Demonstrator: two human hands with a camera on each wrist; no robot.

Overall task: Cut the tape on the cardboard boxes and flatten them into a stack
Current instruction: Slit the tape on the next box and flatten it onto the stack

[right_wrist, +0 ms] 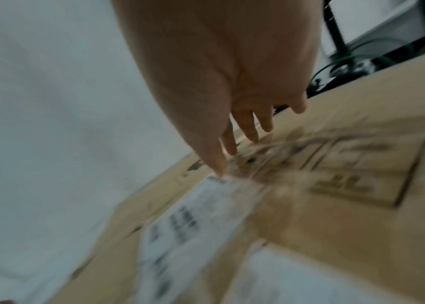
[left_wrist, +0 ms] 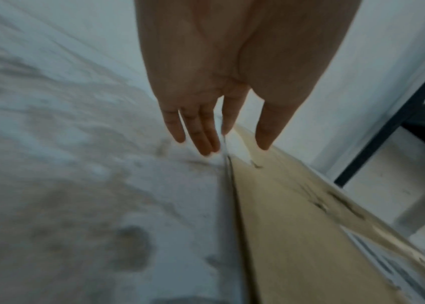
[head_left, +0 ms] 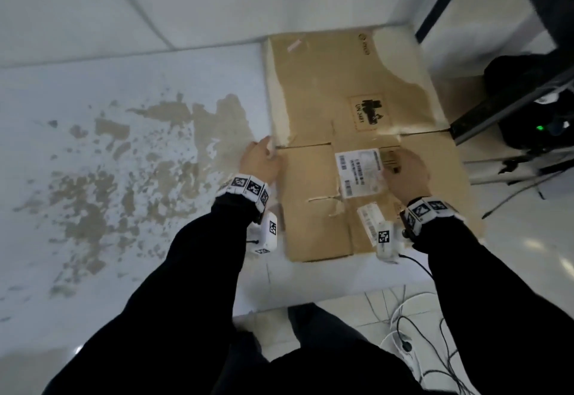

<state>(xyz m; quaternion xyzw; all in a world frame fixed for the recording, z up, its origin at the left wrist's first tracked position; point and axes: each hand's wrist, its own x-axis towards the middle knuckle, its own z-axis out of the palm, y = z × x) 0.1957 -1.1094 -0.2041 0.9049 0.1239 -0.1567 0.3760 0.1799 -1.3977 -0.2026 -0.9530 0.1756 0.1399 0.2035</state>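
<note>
- Dark sleeves (head_left: 192, 286) fill the near foreground, reaching toward the flattened cardboard box (head_left: 313, 108).
- White table (head_left: 93, 84), the largest surface, carries the box at its right end; left of the box lies a wide bare stretch marked with brown worn patches (head_left: 102, 171).
- That flattened cardboard box lies flat, its far edge at the table's back edge, its near edge short of the table's front edge, its right side running past the table's right edge.
- Black frame (head_left: 509, 105) stands just right of the box, with dark gear and cables behind it.
- Right hand (head_left: 405, 174) rests on the box top, beside the white label (head_left: 360, 171), fingers straight and slightly spread, touching cardboard.
- Left hand (head_left: 261, 163) sits at the box's left edge, fingers straight and close together, thumb over the top face.
</note>
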